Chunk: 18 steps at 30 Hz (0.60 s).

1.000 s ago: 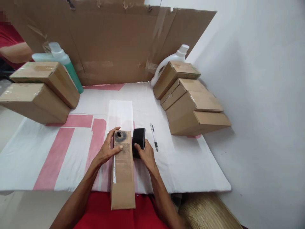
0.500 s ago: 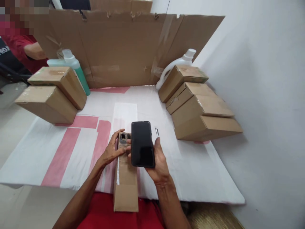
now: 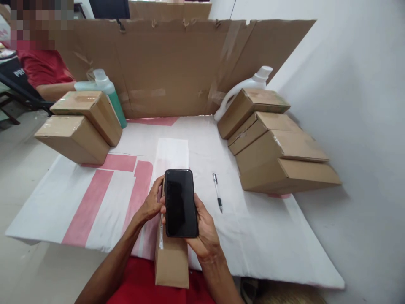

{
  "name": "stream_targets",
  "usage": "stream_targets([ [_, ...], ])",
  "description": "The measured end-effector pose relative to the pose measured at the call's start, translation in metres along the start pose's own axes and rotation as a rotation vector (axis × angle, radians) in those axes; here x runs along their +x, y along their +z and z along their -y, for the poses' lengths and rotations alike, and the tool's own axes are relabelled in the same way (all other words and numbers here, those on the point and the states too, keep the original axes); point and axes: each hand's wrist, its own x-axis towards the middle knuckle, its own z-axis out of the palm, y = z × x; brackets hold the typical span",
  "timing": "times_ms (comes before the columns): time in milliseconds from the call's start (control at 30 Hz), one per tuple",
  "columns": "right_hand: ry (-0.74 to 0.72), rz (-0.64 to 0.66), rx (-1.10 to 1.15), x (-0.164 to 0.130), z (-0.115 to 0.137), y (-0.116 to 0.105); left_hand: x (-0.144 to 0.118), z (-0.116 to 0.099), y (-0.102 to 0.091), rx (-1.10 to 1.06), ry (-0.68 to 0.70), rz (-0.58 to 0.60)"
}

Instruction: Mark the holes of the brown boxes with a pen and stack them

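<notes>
My right hand [image 3: 205, 231] holds a black phone [image 3: 180, 203] screen-up, above a long narrow cardboard box [image 3: 171, 261] that lies on the table and sticks out over its near edge. The phone hides the far end of that box. Beside the phone, my left hand [image 3: 152, 204] rests on the box's left side with its fingers curled on the edge. A pen [image 3: 217, 197] lies on the cloth just right of my right hand.
A white and pink cloth [image 3: 95, 198] covers the table. Two cardboard boxes [image 3: 79, 124] are stacked at the left, several more [image 3: 275, 143] at the right. A green bottle [image 3: 109, 95] and a white jug [image 3: 249, 82] stand before a cardboard screen [image 3: 177, 67]. Another person in red [image 3: 44, 71] sits far left.
My right hand lifted the phone from the table beside the box and brought it over the box, nearer to me. The left hand stayed on the box.
</notes>
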Motion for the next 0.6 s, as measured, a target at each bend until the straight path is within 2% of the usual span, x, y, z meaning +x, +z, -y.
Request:
stream_targets([
  [200, -0.004, 0.030, 0.000, 0.0009, -0.0044, -0.0013, -0.0003, -0.0016, 0.0020, 0.015, 0.008, -0.009],
  [600, -0.027, -0.004, -0.047, -0.0078, -0.0032, -0.0063, -0.0004, -0.0011, -0.0018, 0.066, 0.012, 0.017],
])
